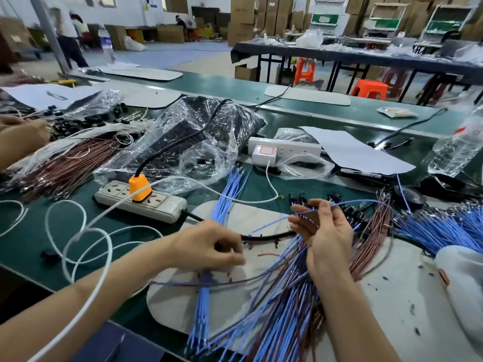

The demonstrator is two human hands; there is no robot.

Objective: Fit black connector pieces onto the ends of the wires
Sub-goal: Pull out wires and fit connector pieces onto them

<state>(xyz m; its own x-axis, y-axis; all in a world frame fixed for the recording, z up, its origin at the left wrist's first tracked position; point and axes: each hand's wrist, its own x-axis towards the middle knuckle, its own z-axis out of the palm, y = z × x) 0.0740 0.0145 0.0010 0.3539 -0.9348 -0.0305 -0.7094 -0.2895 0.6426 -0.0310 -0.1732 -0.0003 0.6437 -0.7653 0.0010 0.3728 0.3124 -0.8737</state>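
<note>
The right hand (325,231) pinched a single blue wire (271,223) in its grip, with black connector pieces (337,198) on the bench (31,246) at its 12 o'clock and the mixed wire bundle (285,304) at its 6 o'clock. The left hand (209,248) was curled, but blur made it impossible to tell what its grip held. A power strip (156,205) with an orange plug (139,188) lay at its 10 o'clock, a clear bag (198,131) of black parts lay at its 12 o'clock, and a white cable (91,296) crossed its forearm; the bottle (457,150) label was unreadable.
</note>
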